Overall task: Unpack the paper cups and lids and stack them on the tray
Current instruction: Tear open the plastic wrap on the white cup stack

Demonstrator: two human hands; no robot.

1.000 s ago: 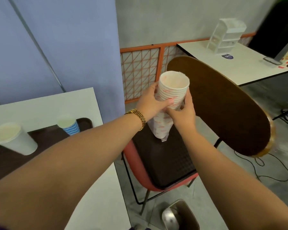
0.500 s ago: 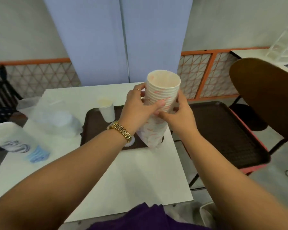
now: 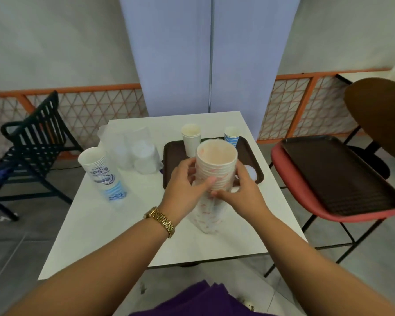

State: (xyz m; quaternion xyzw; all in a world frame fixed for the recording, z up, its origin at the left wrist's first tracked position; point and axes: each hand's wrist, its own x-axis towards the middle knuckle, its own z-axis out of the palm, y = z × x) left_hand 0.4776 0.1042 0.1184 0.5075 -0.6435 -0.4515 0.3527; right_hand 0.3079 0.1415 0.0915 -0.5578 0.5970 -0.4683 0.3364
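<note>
A tall stack of white paper cups with orange print point(image 3: 216, 172) stands upright above the white table point(image 3: 132, 224), its lower part in clear plastic wrap. My left hand point(image 3: 184, 185) grips the stack from the left and my right hand point(image 3: 240, 192) grips it from the right. Behind the stack a brown tray point(image 3: 169, 165) carries a white cup stack point(image 3: 191, 139), a blue-striped cup point(image 3: 231, 136) and a white lid point(image 3: 251, 172). Left of the tray lie a wrapped blue-printed cup stack point(image 3: 103, 176) and a clear bag of lids point(image 3: 132, 151).
A red chair on the right carries a second brown tray point(image 3: 342, 176), with a brown round chair back point(image 3: 383, 115) behind it. A black slatted chair point(image 3: 32, 137) stands at the left. An orange lattice fence and a blue panel run behind the table.
My view swung left from the red chair to the table. Both hands carried the orange-printed cup stack along, and it now hangs over the table in front of the tray.
</note>
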